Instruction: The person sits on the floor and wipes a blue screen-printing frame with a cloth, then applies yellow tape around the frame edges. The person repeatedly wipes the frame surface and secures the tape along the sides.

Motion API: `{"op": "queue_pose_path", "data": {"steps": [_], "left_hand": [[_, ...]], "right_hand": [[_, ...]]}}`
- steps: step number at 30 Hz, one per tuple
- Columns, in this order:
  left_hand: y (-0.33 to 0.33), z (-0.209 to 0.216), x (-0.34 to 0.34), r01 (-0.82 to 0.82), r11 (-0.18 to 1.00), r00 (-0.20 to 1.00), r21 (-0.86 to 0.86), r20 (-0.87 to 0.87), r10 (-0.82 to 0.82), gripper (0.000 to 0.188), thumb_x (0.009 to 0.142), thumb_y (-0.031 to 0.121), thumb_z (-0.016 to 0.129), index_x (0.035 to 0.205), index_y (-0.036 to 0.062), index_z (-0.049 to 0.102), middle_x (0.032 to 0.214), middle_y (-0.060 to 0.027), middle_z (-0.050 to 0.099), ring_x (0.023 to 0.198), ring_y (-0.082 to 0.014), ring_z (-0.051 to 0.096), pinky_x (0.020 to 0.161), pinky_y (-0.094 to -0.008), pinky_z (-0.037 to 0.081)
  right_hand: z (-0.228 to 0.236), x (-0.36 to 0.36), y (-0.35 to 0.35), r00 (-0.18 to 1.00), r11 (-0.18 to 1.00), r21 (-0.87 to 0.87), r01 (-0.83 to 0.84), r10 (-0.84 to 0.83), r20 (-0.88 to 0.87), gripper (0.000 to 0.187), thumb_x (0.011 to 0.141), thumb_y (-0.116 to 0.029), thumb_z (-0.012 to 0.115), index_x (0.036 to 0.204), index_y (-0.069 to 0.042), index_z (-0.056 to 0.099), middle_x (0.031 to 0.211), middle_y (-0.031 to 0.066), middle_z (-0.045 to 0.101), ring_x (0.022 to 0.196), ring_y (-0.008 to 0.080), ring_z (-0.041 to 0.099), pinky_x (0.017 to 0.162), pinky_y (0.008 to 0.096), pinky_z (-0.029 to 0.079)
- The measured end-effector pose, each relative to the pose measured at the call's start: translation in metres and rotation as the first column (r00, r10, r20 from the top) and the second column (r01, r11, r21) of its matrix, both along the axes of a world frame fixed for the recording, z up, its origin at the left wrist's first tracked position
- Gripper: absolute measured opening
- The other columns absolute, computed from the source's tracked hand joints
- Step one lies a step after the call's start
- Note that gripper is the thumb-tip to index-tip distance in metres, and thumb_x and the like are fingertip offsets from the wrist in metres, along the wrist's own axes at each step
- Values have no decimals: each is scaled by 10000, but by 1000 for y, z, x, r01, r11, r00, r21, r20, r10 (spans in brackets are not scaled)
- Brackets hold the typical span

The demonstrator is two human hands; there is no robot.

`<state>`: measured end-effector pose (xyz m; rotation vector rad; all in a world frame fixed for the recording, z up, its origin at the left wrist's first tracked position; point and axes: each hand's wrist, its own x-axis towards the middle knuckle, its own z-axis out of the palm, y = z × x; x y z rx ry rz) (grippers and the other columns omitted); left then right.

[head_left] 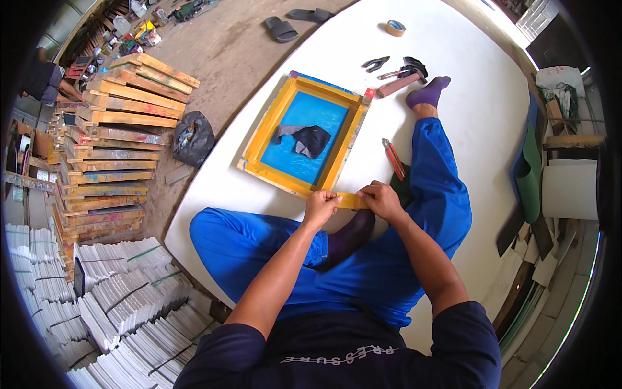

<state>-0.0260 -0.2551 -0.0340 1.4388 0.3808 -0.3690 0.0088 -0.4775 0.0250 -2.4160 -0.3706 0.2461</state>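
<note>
Between my hands stretches a short strip of yellow tape point(350, 200), beside the near right corner of a screen-printing frame. My left hand point(322, 207) pinches its left end close to that corner, and my right hand point(382, 200) grips the other end, fingers closed. The printing frame point(267, 133) has yellow-covered sides and a blue mesh point(295, 115). On the mesh lies a crumpled dark grey and black cloth point(312, 140). A red-handled cutter or pliers-like tool point(393, 159) rests beyond my right hand.
The frame lies on a white board point(253, 110). Farther off are a hammer-like tool point(398, 85), black pliers point(376, 63) and a tape roll point(395, 28). Stacked wooden frames point(123, 155), a black bag point(194, 139) and bundled white sheets point(123, 292) stand left. A person point(48, 81) is far left.
</note>
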Motion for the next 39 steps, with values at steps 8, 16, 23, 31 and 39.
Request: {"op": "queue_pose_path", "data": {"steps": [8, 16, 23, 31, 39], "left_hand": [[-4, -1, -6, -26, 994, 1000, 103, 7, 26, 147, 940, 106, 774, 923, -31, 725, 754, -47, 708, 593, -90, 616, 544, -257, 491], [6, -2, -14, -51, 987, 999, 149, -3, 52, 180, 919, 124, 797, 912, -42, 728, 742, -58, 718, 577, -103, 633, 534, -271, 502], [2, -6, -16, -59, 980, 998, 192, 35, 54, 187, 912, 132, 806, 903, -37, 727, 738, -70, 727, 583, -115, 654, 547, -281, 518], [-3, 3, -16, -65, 988, 998, 137, 10, 64, 165, 932, 104, 786, 965, -38, 708, 803, -56, 717, 615, -88, 613, 565, -255, 498], [14, -8, -13, -78, 993, 997, 89, -4, 78, 149, 936, 98, 782, 875, -19, 711, 732, -47, 698, 573, -81, 604, 513, -258, 470]], "right_hand": [[-1, -9, 3, 998, 998, -62, -23, 27, 59, 192, 915, -288, 749, 989, -132, 834, 871, 90, 672, 808, 304, 700, 731, 426, 550], [8, -7, 18, 994, 972, -230, -57, 76, 75, 213, 915, -333, 733, 956, -151, 835, 900, 78, 692, 821, 297, 713, 742, 426, 569], [5, -14, 13, 998, 982, -187, -25, 36, 58, 218, 922, -335, 720, 953, -155, 839, 883, 79, 699, 822, 301, 716, 749, 426, 573], [3, -6, 7, 1000, 975, -223, -12, 6, -27, 275, 903, -392, 742, 1009, -158, 842, 949, 88, 743, 841, 302, 733, 775, 425, 577], [-12, 51, -9, 926, 875, -311, 371, -373, 58, 483, 873, -450, 799, 1162, -67, 747, 1069, 159, 756, 1001, 350, 726, 862, 443, 579]]}}
